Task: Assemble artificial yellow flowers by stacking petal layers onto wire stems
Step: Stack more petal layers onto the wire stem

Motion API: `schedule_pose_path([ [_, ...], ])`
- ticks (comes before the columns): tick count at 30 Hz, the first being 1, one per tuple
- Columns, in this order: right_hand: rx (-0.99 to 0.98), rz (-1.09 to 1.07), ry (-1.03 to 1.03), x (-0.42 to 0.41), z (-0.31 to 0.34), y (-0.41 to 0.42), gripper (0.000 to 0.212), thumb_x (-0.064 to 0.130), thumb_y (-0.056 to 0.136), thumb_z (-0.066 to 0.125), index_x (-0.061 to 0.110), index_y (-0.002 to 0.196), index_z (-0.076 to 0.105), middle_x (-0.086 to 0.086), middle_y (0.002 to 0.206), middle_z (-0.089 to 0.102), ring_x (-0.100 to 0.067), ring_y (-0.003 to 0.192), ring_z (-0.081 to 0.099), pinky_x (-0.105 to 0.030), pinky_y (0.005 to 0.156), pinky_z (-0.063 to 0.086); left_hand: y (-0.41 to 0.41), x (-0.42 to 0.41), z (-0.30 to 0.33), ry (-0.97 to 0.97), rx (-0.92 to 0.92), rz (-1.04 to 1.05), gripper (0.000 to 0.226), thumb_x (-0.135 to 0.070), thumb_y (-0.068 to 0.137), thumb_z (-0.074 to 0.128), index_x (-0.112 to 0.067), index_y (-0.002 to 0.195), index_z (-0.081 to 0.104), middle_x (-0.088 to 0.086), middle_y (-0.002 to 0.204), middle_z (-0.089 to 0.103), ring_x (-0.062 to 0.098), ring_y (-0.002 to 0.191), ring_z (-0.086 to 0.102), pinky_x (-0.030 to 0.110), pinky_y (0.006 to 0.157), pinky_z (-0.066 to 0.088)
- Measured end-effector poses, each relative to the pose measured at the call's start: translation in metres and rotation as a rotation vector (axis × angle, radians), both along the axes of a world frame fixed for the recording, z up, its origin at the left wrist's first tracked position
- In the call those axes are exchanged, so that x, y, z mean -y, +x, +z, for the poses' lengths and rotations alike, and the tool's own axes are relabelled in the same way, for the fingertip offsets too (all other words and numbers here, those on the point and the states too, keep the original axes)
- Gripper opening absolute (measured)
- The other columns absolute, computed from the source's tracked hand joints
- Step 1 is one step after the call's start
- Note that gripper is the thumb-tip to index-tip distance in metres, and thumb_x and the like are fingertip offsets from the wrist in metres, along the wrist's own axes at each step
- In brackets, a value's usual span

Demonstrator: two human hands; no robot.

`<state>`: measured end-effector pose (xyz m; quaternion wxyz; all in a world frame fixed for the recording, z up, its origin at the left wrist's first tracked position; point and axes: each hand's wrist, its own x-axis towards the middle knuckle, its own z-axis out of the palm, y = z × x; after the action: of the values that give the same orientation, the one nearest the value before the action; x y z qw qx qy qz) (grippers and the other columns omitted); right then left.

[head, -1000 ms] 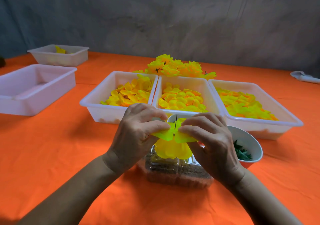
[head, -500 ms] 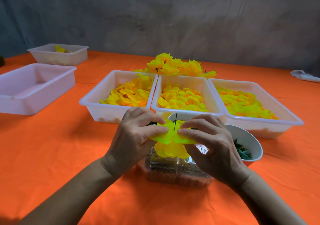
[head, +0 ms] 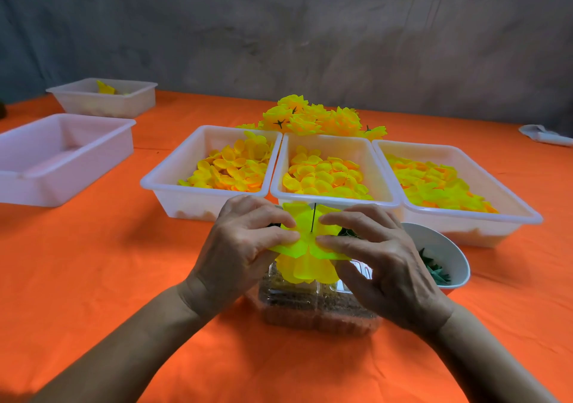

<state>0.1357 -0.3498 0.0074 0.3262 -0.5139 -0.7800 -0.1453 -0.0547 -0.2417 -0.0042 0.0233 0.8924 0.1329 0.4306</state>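
A thin dark wire stem stands upright over a clear plastic box in front of me. A lime-yellow petal layer is threaded on it, above a fuller yellow petal stack. My left hand pinches the layer's left side between thumb and fingers. My right hand pinches its right side the same way. Both hands sit close around the stem, whose lower part is hidden by petals.
Three white trays of yellow petals stand side by side behind my hands, with finished yellow flowers beyond them. A white bowl of green pieces sits at right. Two more white trays stand far left on the orange cloth.
The lime petal layer has slid lower on the wire, so more stem shows above it. Both hands kept their pinch and moved down slightly with it.
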Motion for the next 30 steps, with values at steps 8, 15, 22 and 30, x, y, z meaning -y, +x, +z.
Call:
schedule_pose_path([
  [8, 0.058, 0.001, 0.009, -0.002, -0.003, 0.002, 0.022, 0.021, 0.085, 0.056, 0.014, 0.098, 0.073, 0.006, 0.108, 0.069, -0.023, 0.106, 0.058, -0.043, 0.086, 0.044, 0.004, -0.001, -0.001, 0.040, -0.011, -0.022, 0.010, -0.004, 0.074, 0.069, -0.008, 0.080, 0.075, -0.002, 0.103, 0.072, 0.024, 0.089, 0.060, 0.033, 0.087, 0.038],
  [15, 0.103, 0.020, 0.017, -0.004, -0.006, 0.004, 0.020, 0.021, 0.089, 0.055, 0.014, 0.095, 0.072, 0.009, 0.103, 0.070, -0.022, 0.107, 0.059, -0.040, 0.086, 0.043, 0.002, -0.006, -0.007, 0.103, -0.076, -0.067, 0.014, -0.009, 0.082, 0.060, -0.010, 0.080, 0.074, -0.005, 0.101, 0.071, 0.020, 0.093, 0.057, 0.037, 0.087, 0.041],
  [22, 0.108, 0.030, 0.003, -0.002, -0.006, 0.006, 0.017, 0.015, 0.083, 0.063, 0.014, 0.097, 0.073, 0.007, 0.105, 0.071, -0.025, 0.106, 0.061, -0.043, 0.084, 0.045, 0.000, -0.010, -0.007, 0.037, -0.095, -0.102, 0.014, -0.003, 0.076, 0.066, -0.010, 0.084, 0.074, -0.005, 0.103, 0.071, 0.019, 0.093, 0.057, 0.039, 0.084, 0.043],
  [30, 0.150, 0.017, -0.014, 0.001, -0.003, 0.003, 0.022, 0.018, 0.076, 0.069, 0.014, 0.097, 0.073, 0.005, 0.107, 0.070, -0.026, 0.106, 0.061, -0.042, 0.084, 0.046, -0.007, 0.001, 0.004, -0.131, -0.163, -0.121, 0.028, -0.021, 0.072, 0.054, -0.008, 0.085, 0.075, -0.004, 0.104, 0.071, 0.022, 0.094, 0.062, 0.028, 0.087, 0.041],
])
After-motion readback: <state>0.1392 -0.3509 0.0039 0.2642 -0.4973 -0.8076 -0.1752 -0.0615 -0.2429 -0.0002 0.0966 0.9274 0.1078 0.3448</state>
